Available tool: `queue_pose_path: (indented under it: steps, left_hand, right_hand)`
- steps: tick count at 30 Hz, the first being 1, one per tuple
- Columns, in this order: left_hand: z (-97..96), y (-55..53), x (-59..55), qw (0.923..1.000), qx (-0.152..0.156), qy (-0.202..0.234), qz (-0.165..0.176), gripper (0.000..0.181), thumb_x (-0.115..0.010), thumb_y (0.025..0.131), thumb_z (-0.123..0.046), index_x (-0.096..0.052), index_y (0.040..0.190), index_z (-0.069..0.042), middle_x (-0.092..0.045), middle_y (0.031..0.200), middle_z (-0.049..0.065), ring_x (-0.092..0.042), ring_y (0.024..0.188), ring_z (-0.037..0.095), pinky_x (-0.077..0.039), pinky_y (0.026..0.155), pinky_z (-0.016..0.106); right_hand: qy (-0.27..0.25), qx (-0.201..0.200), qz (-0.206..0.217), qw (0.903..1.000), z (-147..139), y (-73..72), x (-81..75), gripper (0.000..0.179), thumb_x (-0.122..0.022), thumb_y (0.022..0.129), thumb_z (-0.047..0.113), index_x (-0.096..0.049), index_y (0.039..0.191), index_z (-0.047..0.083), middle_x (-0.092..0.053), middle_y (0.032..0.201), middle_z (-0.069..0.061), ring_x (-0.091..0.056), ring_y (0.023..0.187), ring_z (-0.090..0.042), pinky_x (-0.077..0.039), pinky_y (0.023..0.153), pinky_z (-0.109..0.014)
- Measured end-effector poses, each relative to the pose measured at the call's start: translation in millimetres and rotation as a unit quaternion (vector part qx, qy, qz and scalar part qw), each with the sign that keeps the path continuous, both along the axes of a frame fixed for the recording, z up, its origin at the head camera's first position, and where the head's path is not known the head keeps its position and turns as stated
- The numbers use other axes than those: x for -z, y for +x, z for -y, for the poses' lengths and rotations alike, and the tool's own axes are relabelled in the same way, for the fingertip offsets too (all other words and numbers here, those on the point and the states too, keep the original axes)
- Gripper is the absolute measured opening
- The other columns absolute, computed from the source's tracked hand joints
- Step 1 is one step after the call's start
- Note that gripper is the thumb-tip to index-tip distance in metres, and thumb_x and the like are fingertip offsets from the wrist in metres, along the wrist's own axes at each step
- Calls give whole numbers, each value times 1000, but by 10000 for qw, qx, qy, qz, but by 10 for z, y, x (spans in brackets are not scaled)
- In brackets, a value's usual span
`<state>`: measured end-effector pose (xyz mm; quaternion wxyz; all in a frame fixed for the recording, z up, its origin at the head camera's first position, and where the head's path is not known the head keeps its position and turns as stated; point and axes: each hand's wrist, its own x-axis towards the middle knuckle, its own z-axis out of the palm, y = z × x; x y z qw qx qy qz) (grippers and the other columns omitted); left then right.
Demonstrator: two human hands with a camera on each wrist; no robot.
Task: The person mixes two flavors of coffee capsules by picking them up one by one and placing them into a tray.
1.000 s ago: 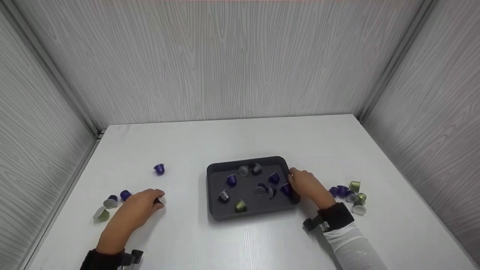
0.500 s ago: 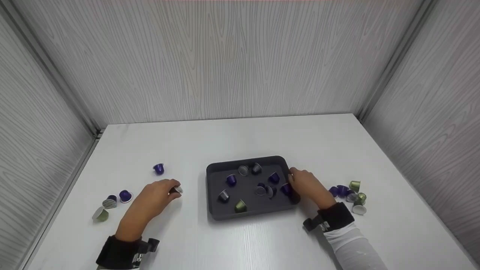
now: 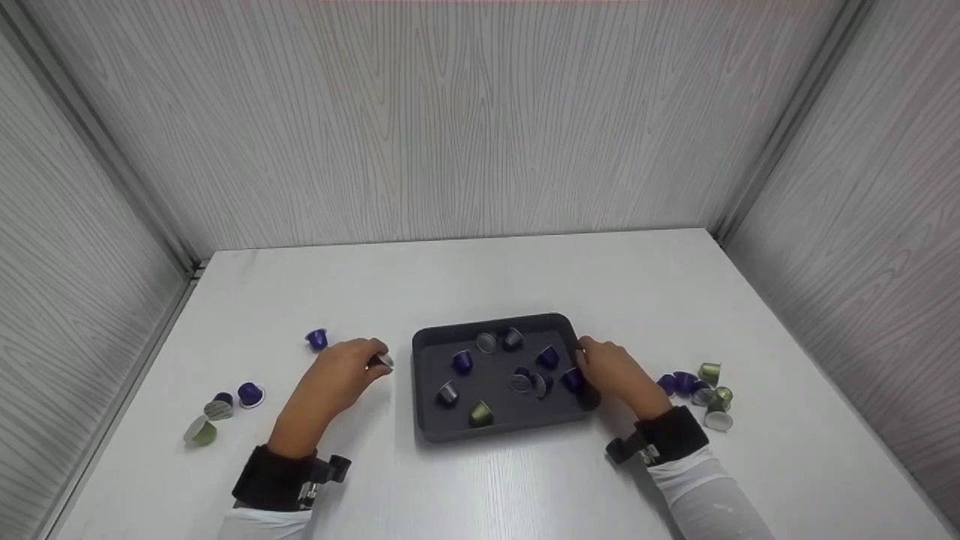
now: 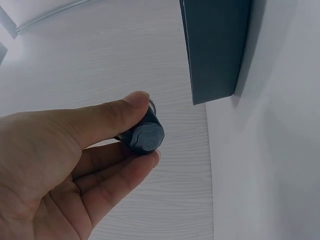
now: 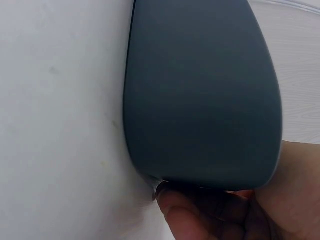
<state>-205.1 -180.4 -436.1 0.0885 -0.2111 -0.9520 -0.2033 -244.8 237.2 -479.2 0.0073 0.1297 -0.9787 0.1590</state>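
Observation:
My left hand [image 3: 341, 375] pinches a dark coffee capsule [image 4: 147, 136] between thumb and fingers, just left of the tray. Its pale foil lid shows in the head view. The dark grey tray [image 3: 450, 431] lies on the table with several purple, grey and green capsules scattered in it. My right hand [image 3: 615, 371] grips the tray's right end; in the right wrist view its fingers [image 5: 185, 220] curl at the tray's end wall, partly hidden behind it. A purple capsule [image 3: 572, 379] inside the tray lies close to this hand.
On the left lie a purple capsule [image 3: 317, 340], another purple one [image 3: 250, 394], a dark one [image 3: 219, 406] and a green one [image 3: 201, 431]. A cluster of purple, grey and green capsules [image 3: 684, 382] sits right of the tray. Grey wood-grain walls [image 3: 465, 120] surround the table.
My left hand has moved right and farther back with the dark capsule, from the left group to near the tray's left side. The right hand and tray stay put.

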Motion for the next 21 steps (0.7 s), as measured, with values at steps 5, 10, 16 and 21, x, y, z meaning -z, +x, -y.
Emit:
queue_pose_path:
  steps: [5,10,16,21]
  left_hand:
    - [-111,-60,-25,10000,-26,-44,77,21,-74,88,-16,-69,104,-4,-68,88,4,-64,80,22,-53,74,40]
    - [-209,-120,-51,9999,-11,-90,82,22,-73,89,-18,-69,105,-4,-68,88,4,-63,79,21,-52,73,40]
    - [-325,-161,-97,9999,45,-115,-52,22,-74,88,-20,-70,105,-6,-68,87,3,-63,78,20,-52,72,39]
    - [-423,-187,-128,9994,175,-150,-268,21,-74,88,-19,-70,104,-6,-69,89,5,-65,80,22,-53,72,40]
  right_hand:
    - [8,19,48,10000,-5,-8,2,18,-48,98,14,-59,103,0,-63,78,-20,-63,74,-40,-52,67,-52]
    - [-9,18,70,10000,0,-3,8,18,-49,98,15,-59,102,0,-63,78,-20,-63,75,-40,-52,67,-53]
    - [41,-17,97,9999,9,14,-3,22,-48,98,14,-60,107,-3,-65,82,-22,-64,79,-43,-52,70,-54]
    - [54,7,89,9999,16,6,-14,21,-48,99,14,-60,107,-2,-65,82,-21,-64,79,-42,-52,71,-53]
